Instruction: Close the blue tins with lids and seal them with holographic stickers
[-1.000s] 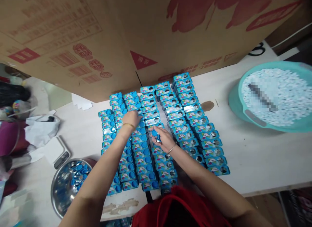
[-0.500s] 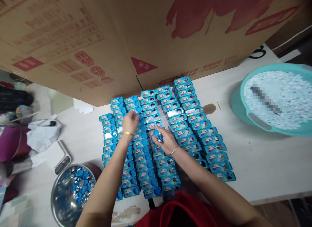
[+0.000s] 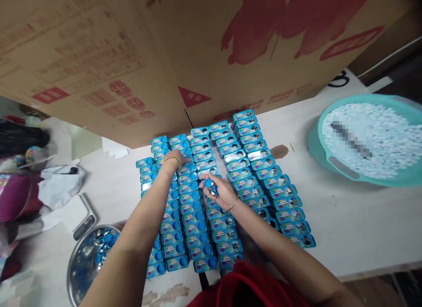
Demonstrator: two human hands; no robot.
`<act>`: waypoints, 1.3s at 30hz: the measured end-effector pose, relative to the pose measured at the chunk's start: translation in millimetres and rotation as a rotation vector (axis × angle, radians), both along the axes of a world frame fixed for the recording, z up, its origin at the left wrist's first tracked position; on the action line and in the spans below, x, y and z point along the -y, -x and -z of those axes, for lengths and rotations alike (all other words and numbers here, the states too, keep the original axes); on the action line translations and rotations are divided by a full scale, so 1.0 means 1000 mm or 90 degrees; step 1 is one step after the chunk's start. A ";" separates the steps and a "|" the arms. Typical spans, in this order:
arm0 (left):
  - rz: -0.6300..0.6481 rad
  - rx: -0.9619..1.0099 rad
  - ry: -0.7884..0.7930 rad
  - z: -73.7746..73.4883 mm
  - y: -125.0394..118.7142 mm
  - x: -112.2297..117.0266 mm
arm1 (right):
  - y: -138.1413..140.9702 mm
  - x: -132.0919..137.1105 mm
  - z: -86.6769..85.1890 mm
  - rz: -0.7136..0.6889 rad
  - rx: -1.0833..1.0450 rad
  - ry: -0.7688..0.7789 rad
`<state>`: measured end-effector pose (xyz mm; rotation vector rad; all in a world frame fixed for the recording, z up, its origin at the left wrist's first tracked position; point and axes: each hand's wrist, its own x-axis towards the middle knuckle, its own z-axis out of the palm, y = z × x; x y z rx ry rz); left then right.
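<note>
Blue printed tins (image 3: 194, 217) stand in long rows on the table. Those in the left rows carry round blue caps at one end; many in the right rows show an uncovered round opening. My left hand (image 3: 174, 158), with a gold bangle at the wrist, is over the upper part of a left row. Its fingers are bent down onto a tin, and what they hold is hidden. Palm up over the middle row, my right hand (image 3: 224, 193) is curled around several small blue-and-silver caps (image 3: 211, 187).
A steel bowl (image 3: 74, 258) of loose caps stands front left, near a white scale (image 3: 77, 214). On the right is a turquoise tub (image 3: 325, 159) of small white pieces. A large cardboard box (image 3: 165, 78) rises behind the rows. Bags (image 3: 61, 184) lie far left.
My left hand has turned lower and flatter over its row, its fingers now partly hidden. My right hand keeps its caps nearly in place. The whole view has shifted slightly.
</note>
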<state>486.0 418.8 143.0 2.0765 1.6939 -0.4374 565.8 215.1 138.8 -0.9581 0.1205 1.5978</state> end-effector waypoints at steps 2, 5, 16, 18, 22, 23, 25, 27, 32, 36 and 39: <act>0.031 -0.080 0.007 -0.011 -0.003 0.012 | -0.003 0.001 -0.004 0.013 0.010 0.014; 0.136 0.105 0.037 -0.027 -0.004 0.049 | -0.010 0.002 -0.009 0.051 0.010 0.025; 0.166 0.422 0.026 -0.030 -0.005 0.114 | -0.010 -0.004 -0.001 0.101 -0.009 -0.038; 0.137 0.444 -0.024 -0.029 -0.012 0.098 | -0.017 -0.006 -0.001 0.107 -0.007 -0.047; 0.031 0.468 -0.099 -0.017 -0.043 0.044 | -0.034 -0.012 -0.002 0.118 0.020 -0.045; 0.014 0.439 -0.115 -0.013 -0.054 0.028 | -0.038 -0.014 -0.003 0.119 0.022 -0.043; -0.002 0.339 -0.141 -0.005 -0.074 -0.002 | -0.044 -0.016 -0.004 0.117 0.016 -0.034; -0.006 0.221 -0.144 0.000 -0.092 -0.024 | -0.048 -0.017 -0.003 0.113 0.006 -0.029; 0.036 0.014 -0.100 0.002 -0.114 -0.046 | -0.058 -0.015 0.005 0.111 -0.015 -0.042; 0.074 -0.011 -0.078 0.010 -0.110 -0.053 | -0.060 -0.015 0.012 0.105 -0.033 -0.028; 0.083 0.000 -0.015 0.017 -0.105 -0.062 | -0.057 -0.016 0.016 0.089 -0.032 -0.033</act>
